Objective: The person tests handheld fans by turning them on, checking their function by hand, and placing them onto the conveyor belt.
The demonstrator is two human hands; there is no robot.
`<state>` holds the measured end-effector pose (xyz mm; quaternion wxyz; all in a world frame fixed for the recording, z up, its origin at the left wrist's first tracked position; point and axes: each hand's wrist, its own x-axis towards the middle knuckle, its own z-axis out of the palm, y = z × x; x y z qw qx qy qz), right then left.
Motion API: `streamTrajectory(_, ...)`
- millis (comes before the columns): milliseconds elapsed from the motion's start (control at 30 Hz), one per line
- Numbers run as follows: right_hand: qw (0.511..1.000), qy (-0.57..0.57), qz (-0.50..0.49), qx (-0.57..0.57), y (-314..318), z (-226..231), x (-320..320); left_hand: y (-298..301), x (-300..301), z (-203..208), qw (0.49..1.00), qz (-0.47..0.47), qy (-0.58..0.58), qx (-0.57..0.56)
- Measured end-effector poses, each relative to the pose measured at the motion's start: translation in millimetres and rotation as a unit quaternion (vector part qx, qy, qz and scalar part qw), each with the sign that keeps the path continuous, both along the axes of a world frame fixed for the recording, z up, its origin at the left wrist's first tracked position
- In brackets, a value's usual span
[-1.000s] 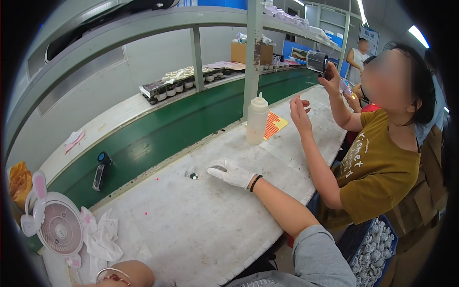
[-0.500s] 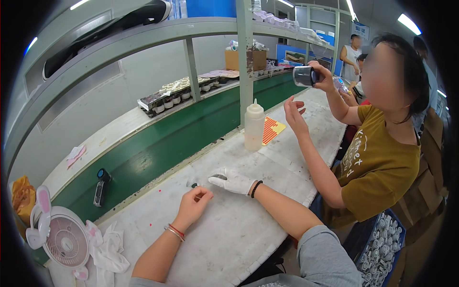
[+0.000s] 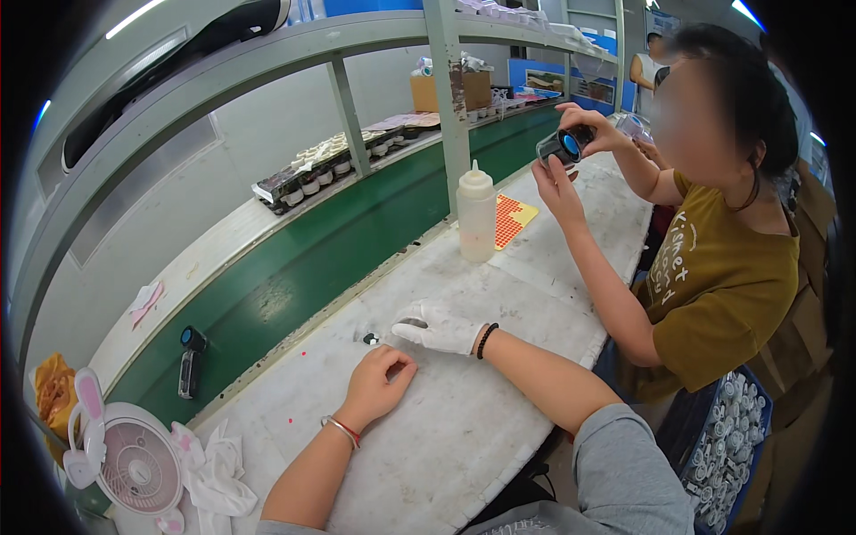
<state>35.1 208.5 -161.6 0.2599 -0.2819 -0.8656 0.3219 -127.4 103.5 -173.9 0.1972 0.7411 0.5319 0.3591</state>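
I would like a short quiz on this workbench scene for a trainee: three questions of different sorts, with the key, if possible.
1. On which hand does the camera wearer have a white glove? (a) left only (b) right only (c) both
2. True or false: the squeeze bottle lies on its side.
3. What stands beside the white cloth?

Key: 1. b, the right hand. 2. False, it stands upright. 3. A fan with rabbit ears.

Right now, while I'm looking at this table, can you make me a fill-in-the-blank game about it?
1. The left hand is bare, but the ____ one wears a glove.
2. The bottle has its nozzle pointing ____.
3. The belt past the table is coloured ____.

Missing words: right; up; green.
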Motion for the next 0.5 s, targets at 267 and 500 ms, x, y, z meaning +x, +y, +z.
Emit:
streamTrajectory(267, 0.988, 0.131, 0.029, -0.077, 0.0, -12.6, -10.3, 4.5, -3.1, -7.0, 0.993, 0.035, -0.104, -0.036)
streamTrajectory(500, 0.892, 0.259, 0.146, -0.341, -13.4, 8.9, -16.3, 13.7, -15.5, -16.5, 0.943, 0.044, -0.317, -0.094)
